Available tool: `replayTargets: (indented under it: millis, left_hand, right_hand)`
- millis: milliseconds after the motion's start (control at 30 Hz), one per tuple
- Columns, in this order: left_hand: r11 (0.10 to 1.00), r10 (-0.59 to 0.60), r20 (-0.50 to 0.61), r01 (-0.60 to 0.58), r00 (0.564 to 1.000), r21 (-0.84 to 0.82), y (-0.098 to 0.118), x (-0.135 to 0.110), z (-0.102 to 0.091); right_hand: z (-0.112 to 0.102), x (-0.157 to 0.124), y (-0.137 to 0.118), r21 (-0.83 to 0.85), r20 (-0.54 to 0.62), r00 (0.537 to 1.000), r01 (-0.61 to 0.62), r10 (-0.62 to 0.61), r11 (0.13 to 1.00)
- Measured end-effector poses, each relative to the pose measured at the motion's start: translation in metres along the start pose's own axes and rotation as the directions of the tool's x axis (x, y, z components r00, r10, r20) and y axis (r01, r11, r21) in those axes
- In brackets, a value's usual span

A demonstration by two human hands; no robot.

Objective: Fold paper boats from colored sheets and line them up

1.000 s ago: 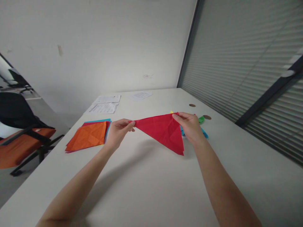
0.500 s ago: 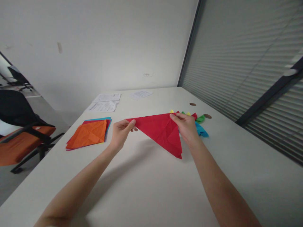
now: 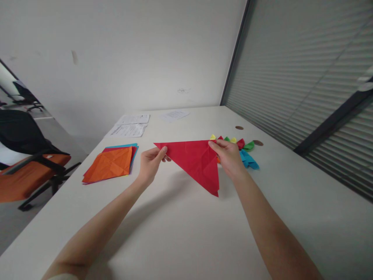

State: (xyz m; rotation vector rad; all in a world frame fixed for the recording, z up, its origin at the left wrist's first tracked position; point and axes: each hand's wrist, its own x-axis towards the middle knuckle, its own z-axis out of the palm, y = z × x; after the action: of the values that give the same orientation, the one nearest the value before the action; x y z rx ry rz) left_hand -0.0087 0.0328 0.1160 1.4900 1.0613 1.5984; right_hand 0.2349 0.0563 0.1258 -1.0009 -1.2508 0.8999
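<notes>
Creased, triangular red sheet (image 3: 194, 158); left hand (image 3: 149, 164), right hand (image 3: 229, 156) pinching edge.

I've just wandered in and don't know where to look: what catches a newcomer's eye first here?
The bright red sheet, a triangle stretched between the left hand and the right hand at the centre, above the white table. Next come the stack of coloured sheets, orange on top, at the left, and the small coloured pieces beyond the right hand.
</notes>
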Motion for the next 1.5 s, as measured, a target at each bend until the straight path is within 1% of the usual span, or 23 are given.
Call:
replayTargets:
  millis: [100, 300, 467, 567, 700, 800, 1000, 1233, 1367, 1500]
  left_hand:
    - [1.000, 0.013, -0.025, -0.013, 1.000, 0.002, 0.0003, -0.0012, 0.0010]
    - [1.000, 0.011, -0.009, -0.011, 1.000, 0.021, 0.0003, -0.0040, 0.0008]
    - [1.000, 0.012, -0.018, -0.011, 1.000, 0.024, 0.0012, -0.0042, 0.0010]
    - [0.999, 0.008, -0.012, -0.008, 1.000, 0.032, 0.0012, -0.0038, 0.0013]
    - [1.000, 0.007, -0.008, -0.007, 1.000, 0.013, -0.0007, -0.0036, 0.0006]
    - [1.000, 0.024, -0.023, -0.024, 0.999, -0.006, -0.0003, -0.0033, -0.0011]
    - [0.999, 0.026, -0.054, -0.025, 0.998, 0.022, 0.0039, -0.0023, -0.0034]
    - [0.997, 0.051, -0.116, -0.044, 0.992, 0.057, -0.0009, -0.0027, -0.0027]
    - [0.997, 0.057, -0.120, -0.050, 0.991, 0.061, -0.0017, -0.0026, -0.0030]
    - [0.999, 0.035, -0.111, -0.032, 0.993, 0.034, 0.0004, -0.0032, -0.0021]
  right_hand:
    - [-0.0008, -0.0012, -0.0010, 0.031, 0.003, 1.000, -0.013, 0.013, 0.999]
    - [-0.0023, -0.0023, -0.0035, 0.030, -0.005, 1.000, -0.006, 0.006, 1.000]
    - [-0.0021, -0.0040, -0.0044, 0.032, 0.032, 0.999, 0.003, -0.004, 0.999]
    - [-0.0027, -0.0048, -0.0038, 0.010, 0.051, 0.999, 0.013, -0.013, 1.000]
    - [-0.0040, -0.0049, -0.0020, -0.046, 0.040, 0.999, 0.024, -0.022, 0.999]
    - [-0.0040, -0.0047, -0.0013, -0.053, 0.038, 0.999, 0.025, -0.023, 0.998]
    - [-0.0027, -0.0057, -0.0037, -0.054, 0.040, 0.999, 0.011, -0.009, 0.999]
    - [-0.0037, -0.0049, -0.0028, -0.020, 0.072, 0.997, -0.007, 0.008, 1.000]
    - [-0.0038, -0.0051, -0.0034, -0.023, 0.074, 0.997, -0.016, 0.018, 1.000]
    - [-0.0038, -0.0050, -0.0028, -0.024, 0.073, 0.997, -0.008, 0.010, 1.000]
